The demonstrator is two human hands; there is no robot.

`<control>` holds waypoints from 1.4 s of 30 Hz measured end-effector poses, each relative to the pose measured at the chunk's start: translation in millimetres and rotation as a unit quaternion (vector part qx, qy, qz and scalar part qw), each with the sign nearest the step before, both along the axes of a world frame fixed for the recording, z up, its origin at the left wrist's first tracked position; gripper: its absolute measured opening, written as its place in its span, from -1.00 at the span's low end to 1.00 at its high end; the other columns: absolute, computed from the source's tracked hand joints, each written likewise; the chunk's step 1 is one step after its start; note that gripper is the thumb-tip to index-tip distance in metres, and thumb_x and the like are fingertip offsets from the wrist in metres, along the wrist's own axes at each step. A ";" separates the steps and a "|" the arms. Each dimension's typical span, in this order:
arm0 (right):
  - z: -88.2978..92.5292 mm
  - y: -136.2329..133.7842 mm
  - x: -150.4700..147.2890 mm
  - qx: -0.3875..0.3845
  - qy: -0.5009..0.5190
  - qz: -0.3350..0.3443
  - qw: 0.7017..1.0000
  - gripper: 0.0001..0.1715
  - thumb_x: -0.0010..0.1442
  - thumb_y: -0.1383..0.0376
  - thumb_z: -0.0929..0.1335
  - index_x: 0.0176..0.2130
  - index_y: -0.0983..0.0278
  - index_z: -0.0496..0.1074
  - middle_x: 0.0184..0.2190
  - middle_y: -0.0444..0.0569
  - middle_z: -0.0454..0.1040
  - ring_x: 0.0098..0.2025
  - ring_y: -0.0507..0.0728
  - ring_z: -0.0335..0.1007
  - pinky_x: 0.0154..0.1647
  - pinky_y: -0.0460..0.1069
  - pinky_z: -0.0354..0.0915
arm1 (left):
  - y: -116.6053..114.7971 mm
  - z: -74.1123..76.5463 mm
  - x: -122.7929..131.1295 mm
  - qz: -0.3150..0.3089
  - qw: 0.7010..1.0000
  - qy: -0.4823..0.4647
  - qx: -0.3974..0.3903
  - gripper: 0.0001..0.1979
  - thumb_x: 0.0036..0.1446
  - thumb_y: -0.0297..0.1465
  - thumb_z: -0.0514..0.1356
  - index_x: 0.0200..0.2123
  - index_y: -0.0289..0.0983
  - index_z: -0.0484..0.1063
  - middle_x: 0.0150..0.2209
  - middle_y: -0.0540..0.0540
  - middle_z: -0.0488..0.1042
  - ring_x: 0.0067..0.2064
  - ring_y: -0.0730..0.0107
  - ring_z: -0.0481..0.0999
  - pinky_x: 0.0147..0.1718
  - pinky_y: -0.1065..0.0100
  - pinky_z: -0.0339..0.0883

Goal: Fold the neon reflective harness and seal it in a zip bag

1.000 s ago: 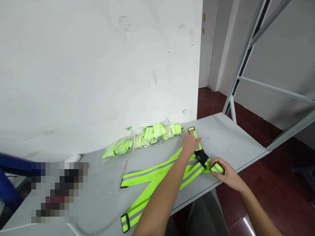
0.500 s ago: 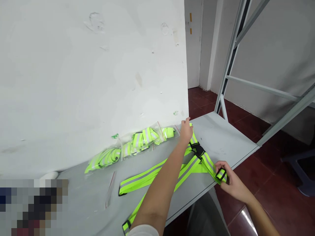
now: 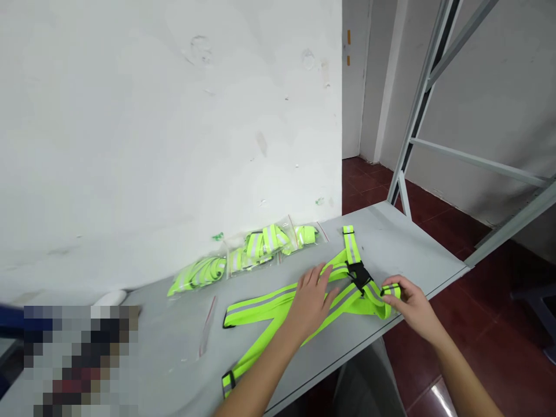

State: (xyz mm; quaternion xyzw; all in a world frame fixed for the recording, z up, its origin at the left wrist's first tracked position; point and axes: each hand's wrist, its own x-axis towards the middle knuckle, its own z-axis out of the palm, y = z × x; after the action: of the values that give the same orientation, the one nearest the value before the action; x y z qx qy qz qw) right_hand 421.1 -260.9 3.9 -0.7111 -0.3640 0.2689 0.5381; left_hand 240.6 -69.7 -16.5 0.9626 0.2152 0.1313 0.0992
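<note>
A neon-yellow reflective strap harness [image 3: 260, 303] with grey stripes lies spread on the grey table [image 3: 165, 341]. Its straps meet near a black buckle [image 3: 359, 275], and one short strap end points toward the wall. My right hand [image 3: 410, 304] pinches another strap end with a black slider, folded up at the table's front edge. Over the long straps is my left hand [image 3: 310, 298], fingers spread and holding nothing; whether it touches them I cannot tell. Black sliders [image 3: 229, 382] sit at the left ends of the long straps.
Several clear bags of folded neon straps [image 3: 264, 243] lie along the white wall [image 3: 174, 145]. An empty zip bag [image 3: 207, 327] rests on the table's left part. A metal frame [image 3: 419, 104] rises at the right, and a dark stool [image 3: 538, 313] stands on the red floor.
My left hand has let go of the far strap end and moved back left over the long straps, opening. My right hand has lifted its strap end and folded it inward.
</note>
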 end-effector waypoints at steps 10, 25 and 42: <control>-19.0 34.5 2.3 0.082 0.123 -0.125 0.981 -0.57 0.10 -0.10 0.35 -0.34 0.15 0.18 -0.67 -0.29 0.16 -0.62 0.03 0.14 -0.54 -0.07 0.16 | -14.7 -20.0 -141.1 0.029 0.994 0.086 0.065 -0.36 0.25 0.02 -0.04 0.28 -0.16 0.12 0.32 -0.12 0.15 0.28 0.08 0.18 0.15 0.05 0.16; -8.6 1.7 -12.8 -0.026 0.036 0.029 0.999 -0.58 0.19 -0.10 0.29 -0.17 0.16 0.33 -0.32 -0.11 0.35 -0.23 0.12 0.30 -0.19 -0.03 0.28 | -22.7 6.3 -92.6 0.022 0.999 0.031 -0.003 -0.44 0.31 -0.06 -0.13 0.25 -0.18 0.19 0.33 -0.17 0.10 0.32 0.01 0.09 0.21 -0.14 0.03; -46.0 156.0 80.1 -0.210 -0.231 -0.055 0.948 -0.46 -0.01 0.05 0.44 -0.12 0.32 0.40 -0.28 0.07 0.50 -0.24 0.20 0.39 -0.31 -0.03 0.18 | -62.6 -11.7 5.3 -0.114 0.991 -0.001 -0.071 -0.50 0.27 0.01 -0.10 0.18 0.04 0.27 0.34 -0.08 0.06 0.29 -0.04 0.08 0.20 -0.27 -0.09</control>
State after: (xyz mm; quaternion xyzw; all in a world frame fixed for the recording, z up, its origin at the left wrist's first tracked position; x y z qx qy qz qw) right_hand 501.2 -104.9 -42.1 -0.8698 -0.3736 0.1374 0.2916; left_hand 245.9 -132.3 -28.2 0.9713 0.1124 0.1042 0.1820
